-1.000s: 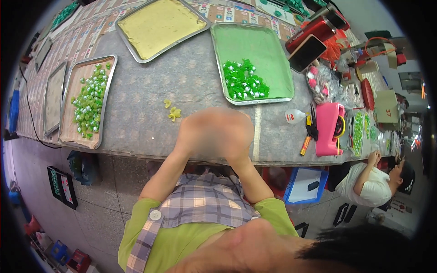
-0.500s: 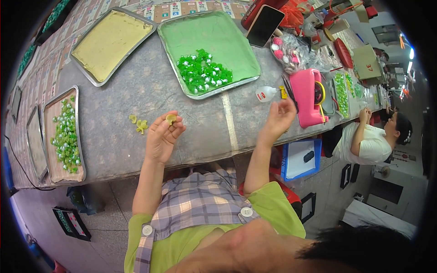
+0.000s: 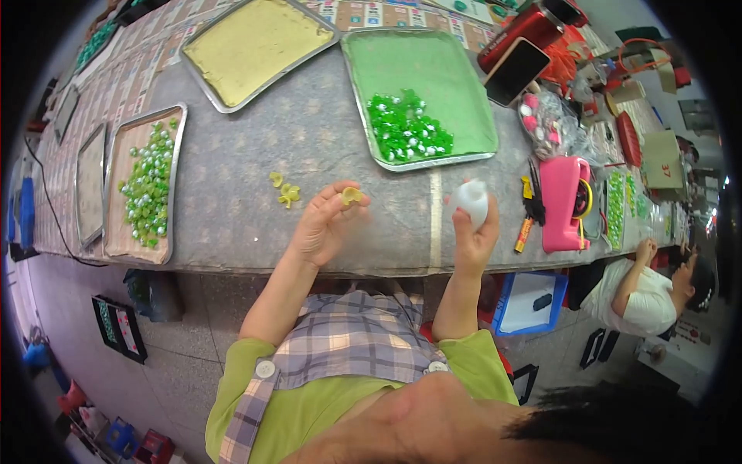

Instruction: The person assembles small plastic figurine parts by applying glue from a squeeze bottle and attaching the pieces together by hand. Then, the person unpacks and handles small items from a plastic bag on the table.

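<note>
Between the fingertips of my left hand [image 3: 321, 228] is a small yellow cupped piece [image 3: 352, 196], like a little petal or flower cup. My right hand [image 3: 474, 240] is wrapped round a small white squeeze bottle [image 3: 473, 200], raised over the table. Several loose yellow pieces [image 3: 287, 195] lie on the table just left of my left hand. Beyond my hands, a green-lined metal tray [image 3: 433, 66] holds a heap of green pieces with white beads [image 3: 410, 127]. To the left, a narrower tray [image 3: 116, 232] carries yellow-green pieces with white beads [image 3: 151, 185].
A yellow-lined tray [image 3: 255, 46] stands at the back. To the right are a pink tape dispenser [image 3: 560, 201], a dark slim tool [image 3: 535, 205], an orange tube [image 3: 524, 234], a phone [image 3: 516, 71] and a red flask [image 3: 525, 35]. Another person [image 3: 641, 290] sits farther right.
My right hand has taken hold of the white bottle and lifted it from the table. My left hand still pinches the yellow piece. The whole view has shifted, moving the trays rightward.
</note>
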### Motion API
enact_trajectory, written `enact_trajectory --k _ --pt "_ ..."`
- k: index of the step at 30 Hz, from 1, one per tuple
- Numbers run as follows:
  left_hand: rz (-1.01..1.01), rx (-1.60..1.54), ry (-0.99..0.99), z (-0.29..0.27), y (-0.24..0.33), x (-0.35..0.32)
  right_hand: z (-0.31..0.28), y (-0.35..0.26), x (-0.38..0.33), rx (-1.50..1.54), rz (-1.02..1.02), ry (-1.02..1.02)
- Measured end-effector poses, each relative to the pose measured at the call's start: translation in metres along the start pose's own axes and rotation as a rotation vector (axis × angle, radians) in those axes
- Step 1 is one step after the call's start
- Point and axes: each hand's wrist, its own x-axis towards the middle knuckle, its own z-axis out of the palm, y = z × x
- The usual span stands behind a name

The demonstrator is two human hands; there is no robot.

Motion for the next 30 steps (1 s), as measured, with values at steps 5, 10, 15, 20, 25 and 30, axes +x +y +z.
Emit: enact_trajectory --k 5,10,15,20,25,30 --pt "-0.007 -0.006 -0.027 0.002 0.001 -0.003 0.026 -0.021 -0.008 0.064 -0.190 0.027" --pt "-0.003 -0.028 -0.066 -0.002 0.001 -0.006 0.032 -0.019 -0.009 -0.080 -0.415 -0.054" --pt "0.017 -0.005 -0.097 -0.002 0.001 -0.007 0.042 -0.020 -0.020 -0.180 -0.425 -0.087" --pt "0.024 -0.003 -0.104 0.000 0.001 -0.007 0.041 -0.021 -0.014 -0.217 -0.475 -0.152" --pt "0.023 -0.002 -0.104 0.000 0.001 -0.007 0.042 -0.023 -0.013 -0.224 -0.527 -0.168" --pt "0.011 -0.011 -0.115 -0.002 0.001 -0.008 0.037 -0.019 -0.014 -0.227 -0.565 -0.127"
